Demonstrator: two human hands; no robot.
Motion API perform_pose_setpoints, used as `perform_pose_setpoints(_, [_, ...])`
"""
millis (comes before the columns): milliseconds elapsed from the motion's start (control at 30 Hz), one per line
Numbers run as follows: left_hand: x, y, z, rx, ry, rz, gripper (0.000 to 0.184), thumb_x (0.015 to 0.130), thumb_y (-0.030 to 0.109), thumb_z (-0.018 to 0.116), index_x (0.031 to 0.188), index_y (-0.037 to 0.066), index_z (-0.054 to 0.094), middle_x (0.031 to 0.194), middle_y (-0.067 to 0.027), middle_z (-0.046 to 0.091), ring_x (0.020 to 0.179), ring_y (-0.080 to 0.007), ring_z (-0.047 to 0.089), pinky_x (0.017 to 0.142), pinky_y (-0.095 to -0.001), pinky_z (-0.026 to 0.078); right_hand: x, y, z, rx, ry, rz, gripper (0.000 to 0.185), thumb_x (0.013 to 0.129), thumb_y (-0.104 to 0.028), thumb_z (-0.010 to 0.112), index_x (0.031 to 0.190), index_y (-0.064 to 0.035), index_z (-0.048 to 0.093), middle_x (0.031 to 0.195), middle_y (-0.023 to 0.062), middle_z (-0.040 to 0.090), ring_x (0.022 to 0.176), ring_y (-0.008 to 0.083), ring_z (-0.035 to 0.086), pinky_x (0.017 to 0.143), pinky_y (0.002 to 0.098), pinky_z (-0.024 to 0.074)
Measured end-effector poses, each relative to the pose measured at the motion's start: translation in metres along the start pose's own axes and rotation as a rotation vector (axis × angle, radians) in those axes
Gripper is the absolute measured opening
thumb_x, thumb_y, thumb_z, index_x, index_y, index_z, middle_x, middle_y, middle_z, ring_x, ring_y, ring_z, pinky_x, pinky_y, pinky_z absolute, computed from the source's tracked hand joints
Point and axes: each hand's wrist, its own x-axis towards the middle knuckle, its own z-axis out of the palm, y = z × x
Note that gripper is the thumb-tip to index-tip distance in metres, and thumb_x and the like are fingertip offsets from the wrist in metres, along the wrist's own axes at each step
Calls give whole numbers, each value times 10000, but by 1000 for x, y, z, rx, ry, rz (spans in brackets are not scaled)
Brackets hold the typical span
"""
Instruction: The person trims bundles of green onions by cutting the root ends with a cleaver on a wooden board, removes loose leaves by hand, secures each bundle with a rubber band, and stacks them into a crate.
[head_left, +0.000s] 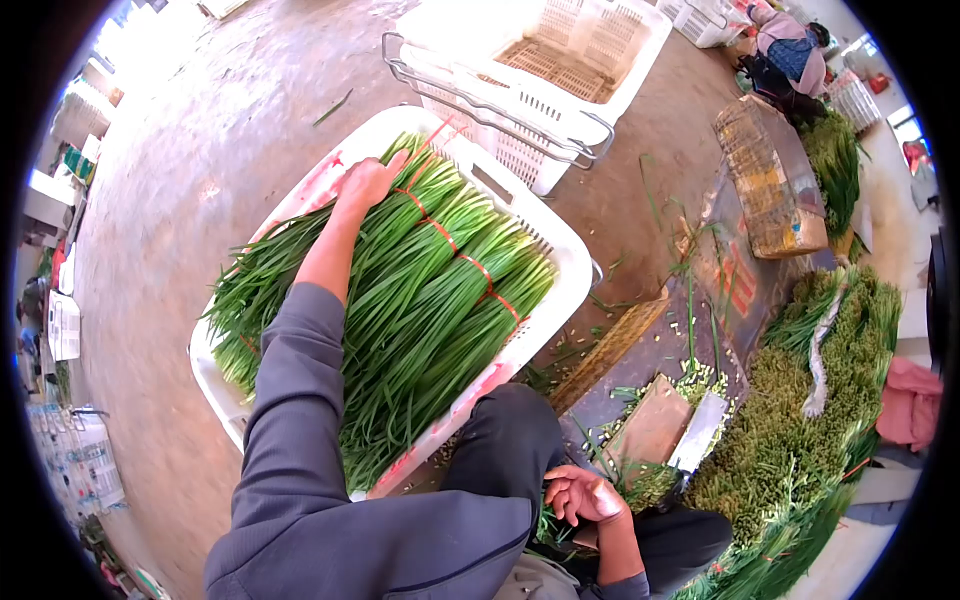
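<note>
My left hand (370, 184) reaches into a white plastic crate (574, 262) and grips the stem end of a bundle of garlic chives along its far left side. Its fingertips are partly hidden by the crate's wall and the stems. More bundles of garlic chives (420, 300) lie side by side there, tied with red bands (437, 232), pale ends toward the far right. By my bent knee, my right hand (588, 496) hangs with loosely curled, separated fingers and nothing visible in them. Close to it lie a wooden block (650, 425) and a flat metal blade (698, 430).
Another white crate (640, 50) with metal handles stands beyond. To the right are a large heap of garlic chives (800, 440), a tape-wrapped box (770, 180) and scattered cut stem ends. A seated person (790, 50) is at the far right.
</note>
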Motion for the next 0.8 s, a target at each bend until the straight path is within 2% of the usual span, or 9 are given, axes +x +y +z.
perform_pose_setpoints(167, [-26,19,-7,66,84,-22,942,892,773,482,1235,-86,660,1186,-306,682,1166,-421,647,1023,-486,478,-14,-20,19,-94,-14,6,1073,798,-674,754,1484,63,383,1168,240,655,881,271,712,549,277,586])
perform_pose_setpoints(233, [-39,19,-9,124,321,57,969,876,756,530,1359,-82,564,1238,-287,666,1200,-411,630,1053,-461,456,-30,-20,21,-91,12,-39,1063,800,-663,760,1482,63,388,1160,245,661,873,283,716,549,284,589])
perform_pose_setpoints(267, [-48,14,-9,77,406,119,962,865,727,579,1446,-35,489,1366,-249,604,1314,-370,553,1109,-487,391,-38,-17,16,-72,27,-60,1049,809,-654,757,1482,63,391,1146,251,668,855,298,720,543,289,589])
perform_pose_setpoints(367, [-89,-18,-11,376,405,146,937,866,720,589,1500,43,456,1496,-209,497,1418,-330,437,1149,-546,309,-51,-10,9,-4,36,-113,1050,794,-664,758,1478,49,401,1138,233,669,850,278,723,537,287,596])
perform_pose_setpoints(400, [-100,-29,-9,320,375,97,932,864,733,581,1541,114,419,1548,-169,441,1452,-320,373,1156,-589,259,-51,-7,6,19,37,-127,1060,790,-669,754,1479,53,395,1140,235,665,849,278,723,533,291,598])
perform_pose_setpoints(533, [-107,-71,27,284,451,101,958,862,741,572,1568,123,378,1559,-141,432,1450,-324,378,1162,-586,258,-41,1,8,-40,37,-129,1048,833,-670,719,1485,74,375,1126,267,664,825,302,720,511,303,583])
perform_pose_setpoints(633, [-86,-85,28,318,486,291,912,868,696,610,1550,124,411,1506,-148,503,1403,-329,448,1160,-493,328,-40,-4,27,-85,-37,-152,1060,846,-645,729,1523,63,322,1171,226,663,838,255,726,525,280,583])
perform_pose_setpoints(733, [-105,-65,13,-345,228,593,595,932,235,731,1445,12,527,1423,-178,588,1292,-273,566,1111,-384,424,-75,0,50,-172,-29,-224,1042,857,-655,709,1527,45,328,1169,166,675,870,171,722,577,250,607])
perform_pose_setpoints(800, [-118,-30,24,-316,212,732,591,925,231,733,1435,8,532,1413,-182,591,1283,-278,570,1105,-387,428,-115,18,52,-214,7,-348,960,901,-650,660,1532,2,349,1154,153,683,853,178,720,559,266,606])
